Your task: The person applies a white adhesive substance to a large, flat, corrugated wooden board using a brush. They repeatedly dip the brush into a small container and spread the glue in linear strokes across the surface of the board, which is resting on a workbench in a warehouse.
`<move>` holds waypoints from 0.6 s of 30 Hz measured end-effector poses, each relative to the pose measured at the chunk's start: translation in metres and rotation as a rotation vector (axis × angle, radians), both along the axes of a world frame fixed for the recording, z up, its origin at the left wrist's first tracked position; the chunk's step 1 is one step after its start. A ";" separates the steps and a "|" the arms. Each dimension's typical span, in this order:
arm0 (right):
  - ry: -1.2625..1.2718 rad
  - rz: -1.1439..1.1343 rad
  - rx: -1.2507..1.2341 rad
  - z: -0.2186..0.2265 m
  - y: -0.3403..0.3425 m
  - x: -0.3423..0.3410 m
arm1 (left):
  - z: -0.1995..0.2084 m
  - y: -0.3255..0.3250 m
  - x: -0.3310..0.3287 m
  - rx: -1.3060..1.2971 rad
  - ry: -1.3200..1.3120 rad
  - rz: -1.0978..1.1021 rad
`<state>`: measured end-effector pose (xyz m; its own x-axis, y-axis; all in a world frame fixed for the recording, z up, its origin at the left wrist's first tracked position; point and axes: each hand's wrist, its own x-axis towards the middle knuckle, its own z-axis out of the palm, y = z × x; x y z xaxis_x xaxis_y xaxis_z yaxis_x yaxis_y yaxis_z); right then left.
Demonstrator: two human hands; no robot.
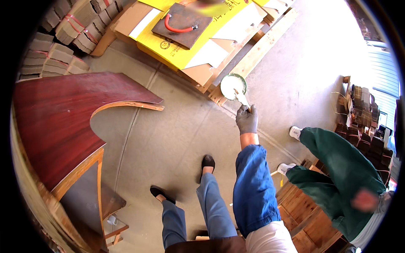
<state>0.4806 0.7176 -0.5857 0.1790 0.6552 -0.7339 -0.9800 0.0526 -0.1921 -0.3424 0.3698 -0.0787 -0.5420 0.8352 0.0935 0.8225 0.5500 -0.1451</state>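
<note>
Right hand (247,119), grey glove, reached out far ahead of me, fingers wrapped shut on the handle of a brush (243,100) loaded white. Its head sits at the near rim of the small white-filled pot (233,85), which rests on the corner of the wooden pallet (257,49) at the far side of the floor. Left hand not in view.

Risks as I judge them:
- Pot stands right at the pallet's corner; a push from the brush could tip it off onto the concrete floor (177,139).
- Brush looks heavily loaded; swinging it back would drip on the floor or on my blue sleeve (253,185).
- I'm leaning far, feet well back; balance is thin.
- A person in green (341,168) crouches close on my right, just beside my arm; a sudden move from either of us could knock my elbow.
- Red curved board (63,122) lies to my left, well apart.
</note>
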 end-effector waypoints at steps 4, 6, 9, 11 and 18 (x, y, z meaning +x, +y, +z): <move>0.001 0.014 0.115 0.091 -0.012 -0.015 | 0.006 -0.012 0.001 0.034 -0.006 -0.005; -0.078 0.038 0.021 0.177 -0.008 -0.055 | 0.024 -0.044 0.003 0.047 0.008 0.029; 0.051 0.432 0.843 0.264 -0.027 -0.040 | 0.022 -0.077 -0.009 0.191 -0.181 0.140; -0.249 0.316 0.466 0.334 -0.043 -0.057 | 0.025 -0.075 -0.001 0.362 -0.392 0.255; -0.219 0.546 0.652 0.534 -0.090 -0.204 | 0.066 -0.065 0.002 0.209 -0.298 0.048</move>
<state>0.2763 0.6280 -0.0520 -0.1884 0.9674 -0.1695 -0.8449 -0.2476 -0.4741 -0.3403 0.3047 -0.0132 -0.6092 0.7877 0.0915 0.7842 0.5812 0.2172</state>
